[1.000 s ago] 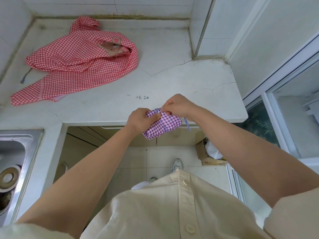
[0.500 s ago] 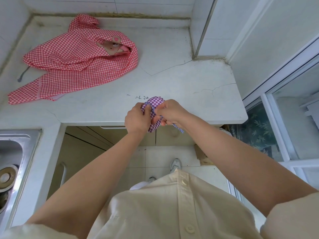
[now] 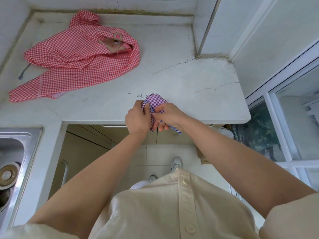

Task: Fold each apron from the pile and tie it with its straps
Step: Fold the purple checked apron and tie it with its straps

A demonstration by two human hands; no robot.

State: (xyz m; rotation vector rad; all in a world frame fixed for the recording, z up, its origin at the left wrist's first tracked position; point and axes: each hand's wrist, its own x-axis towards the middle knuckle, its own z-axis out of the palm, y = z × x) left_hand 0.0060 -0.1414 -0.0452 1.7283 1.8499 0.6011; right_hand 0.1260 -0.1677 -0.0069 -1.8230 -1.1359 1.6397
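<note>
Head view: a folded purple apron [image 3: 156, 100] is gripped by the left hand [image 3: 136, 118] above the front edge of the tabletop [image 3: 189, 83], and its strap [image 3: 175, 130] is pinched by the right hand [image 3: 168, 114] just beside. A red apron [image 3: 81, 61] is spread far left, well apart.

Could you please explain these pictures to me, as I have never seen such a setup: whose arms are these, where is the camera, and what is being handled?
There is no machine: a person works with bare hands, and the camera sits on their head, looking down, so the arms reach in from below. The left hand holds a folded purple checked apron in its grip over the front edge of the white counter, while the right hand pinches its striped strap, whose end hangs down. A red checked apron lies unfolded farther back, and a steel sink is at the left.
</note>
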